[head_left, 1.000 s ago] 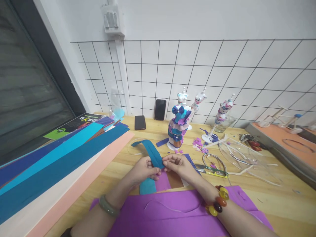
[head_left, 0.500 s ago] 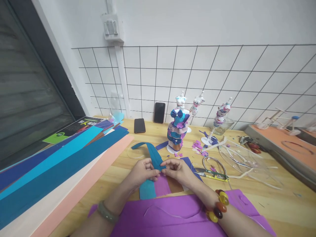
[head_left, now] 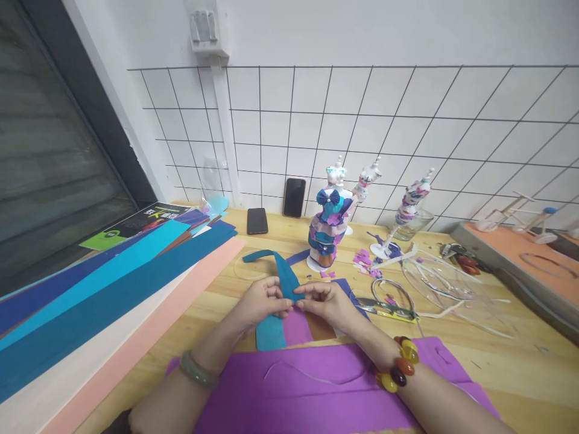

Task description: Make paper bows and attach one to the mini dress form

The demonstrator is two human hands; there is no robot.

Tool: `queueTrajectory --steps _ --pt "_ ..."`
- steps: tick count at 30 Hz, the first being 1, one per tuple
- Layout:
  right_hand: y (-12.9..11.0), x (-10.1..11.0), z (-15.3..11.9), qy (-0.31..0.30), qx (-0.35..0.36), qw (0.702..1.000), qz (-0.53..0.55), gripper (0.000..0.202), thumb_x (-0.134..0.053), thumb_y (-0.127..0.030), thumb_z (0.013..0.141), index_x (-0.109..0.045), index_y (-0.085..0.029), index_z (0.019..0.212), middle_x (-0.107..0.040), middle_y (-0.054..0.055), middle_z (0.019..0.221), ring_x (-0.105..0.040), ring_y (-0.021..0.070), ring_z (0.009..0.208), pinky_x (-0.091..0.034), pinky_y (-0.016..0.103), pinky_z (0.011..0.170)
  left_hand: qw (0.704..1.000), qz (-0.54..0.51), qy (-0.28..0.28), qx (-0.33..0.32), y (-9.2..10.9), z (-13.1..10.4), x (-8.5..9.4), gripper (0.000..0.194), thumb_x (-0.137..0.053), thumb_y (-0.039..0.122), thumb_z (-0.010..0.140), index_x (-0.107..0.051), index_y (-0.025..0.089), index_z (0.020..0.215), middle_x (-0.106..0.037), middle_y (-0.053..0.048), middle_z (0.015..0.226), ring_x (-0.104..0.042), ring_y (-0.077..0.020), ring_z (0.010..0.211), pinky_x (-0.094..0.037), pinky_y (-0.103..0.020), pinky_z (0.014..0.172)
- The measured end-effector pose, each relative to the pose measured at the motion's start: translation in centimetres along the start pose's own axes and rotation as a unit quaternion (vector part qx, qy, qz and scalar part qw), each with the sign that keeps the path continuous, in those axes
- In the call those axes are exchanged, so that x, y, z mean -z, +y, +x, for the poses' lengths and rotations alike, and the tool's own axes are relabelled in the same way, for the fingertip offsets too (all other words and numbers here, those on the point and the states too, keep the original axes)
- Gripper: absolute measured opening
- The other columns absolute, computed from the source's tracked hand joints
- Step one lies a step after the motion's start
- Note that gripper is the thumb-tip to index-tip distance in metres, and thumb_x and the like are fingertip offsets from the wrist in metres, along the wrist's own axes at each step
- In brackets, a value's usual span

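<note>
A teal strip of crepe-like paper (head_left: 288, 276) is pinched between both hands, its loose end curling up and away to the left. My left hand (head_left: 265, 298) is closed on the strip's lower end. Opposite it, my right hand (head_left: 326, 301) grips the same end between thumb and fingers, and the fingertips of both hands nearly meet. Beneath them lie a light teal piece (head_left: 270, 333), a pink-purple piece (head_left: 297, 325) and a brown piece. A large purple sheet (head_left: 294, 386) with a thin cord on it spreads under my forearms.
Behind my hands stands a small dress form (head_left: 326, 232) in layered paper; more forms stand behind it. Scissors (head_left: 389, 308) and wire coils lie right. Two phones, one flat (head_left: 257, 221), one leaning on the wall (head_left: 294, 198), are at the back. Long coloured sheets (head_left: 117, 295) cover the left.
The view has tilted down slightly, so the scene sits a little higher at the wall. Both hands keep their hold on the teal strip, with hardly any shift in the fingers.
</note>
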State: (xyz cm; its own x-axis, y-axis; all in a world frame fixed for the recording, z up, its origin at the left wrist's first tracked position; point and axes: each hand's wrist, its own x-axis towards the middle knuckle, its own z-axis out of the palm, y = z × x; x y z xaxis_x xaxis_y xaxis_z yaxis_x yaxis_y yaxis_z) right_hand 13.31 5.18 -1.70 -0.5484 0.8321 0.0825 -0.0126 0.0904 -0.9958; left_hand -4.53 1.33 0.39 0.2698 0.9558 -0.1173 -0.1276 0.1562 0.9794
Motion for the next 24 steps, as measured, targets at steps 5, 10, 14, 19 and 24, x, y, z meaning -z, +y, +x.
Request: queueTrajectory --steps 5,10,14,19,24 --pt "-0.28 0.07 -0.02 0.011 0.041 0.997 -0.060 0.022 -0.069 -0.028 0.066 -0.069 -0.017 0.085 -0.062 0.002 0.072 -0.056 0.0129 0.065 -0.044 0.026 0.061 1.000 -0.011 0.006 0.008 -0.03 -0.01 0.01 0.042 -0.072 0.022 0.061 -0.053 0.013 0.098 -0.056 0.002 0.063 -0.058 -0.0108 0.057 -0.049 -0.025 0.058" --pt "-0.73 0.16 -0.11 0.014 0.089 0.988 -0.125 0.019 -0.067 -0.028 0.070 -0.070 -0.018 0.085 -0.063 0.004 0.075 -0.057 0.0151 0.070 -0.045 0.028 0.066 0.999 -0.022 0.035 0.014 -0.11 0.08 0.14 0.067 -0.072 0.019 0.060 -0.039 0.014 0.118 -0.055 0.005 0.061 -0.058 -0.0117 0.055 -0.049 -0.027 0.057" --pt "-0.85 0.20 -0.15 0.021 0.121 0.980 -0.154 0.016 -0.066 -0.027 0.071 -0.071 -0.020 0.085 -0.064 0.005 0.077 -0.058 0.0160 0.072 -0.046 0.029 0.069 0.999 -0.022 0.030 0.004 0.06 0.07 0.25 0.069 -0.071 0.020 0.061 -0.037 0.014 0.122 -0.058 0.003 0.063 -0.058 -0.0118 0.057 -0.048 -0.028 0.058" --pt "-0.57 0.28 -0.04 0.027 0.129 0.980 -0.147 0.014 -0.065 -0.026 0.072 -0.071 -0.020 0.083 -0.064 0.005 0.076 -0.058 0.0160 0.072 -0.046 0.029 0.068 0.999 -0.012 0.035 0.006 0.47 0.04 0.38 0.069 -0.071 0.023 0.061 -0.039 0.014 0.122 -0.061 0.001 0.063 -0.058 -0.0126 0.058 -0.048 -0.028 0.058" --pt "-0.78 0.35 0.02 0.029 0.115 0.983 -0.143 0.015 -0.063 -0.027 0.073 -0.071 -0.018 0.081 -0.064 0.005 0.075 -0.058 0.0157 0.070 -0.045 0.028 0.066 0.999 0.005 0.048 -0.006 0.80 0.08 0.25 0.057 -0.068 0.027 0.064 -0.044 0.015 0.115 -0.059 0.002 0.060 -0.059 -0.0135 0.059 -0.047 -0.027 0.058"
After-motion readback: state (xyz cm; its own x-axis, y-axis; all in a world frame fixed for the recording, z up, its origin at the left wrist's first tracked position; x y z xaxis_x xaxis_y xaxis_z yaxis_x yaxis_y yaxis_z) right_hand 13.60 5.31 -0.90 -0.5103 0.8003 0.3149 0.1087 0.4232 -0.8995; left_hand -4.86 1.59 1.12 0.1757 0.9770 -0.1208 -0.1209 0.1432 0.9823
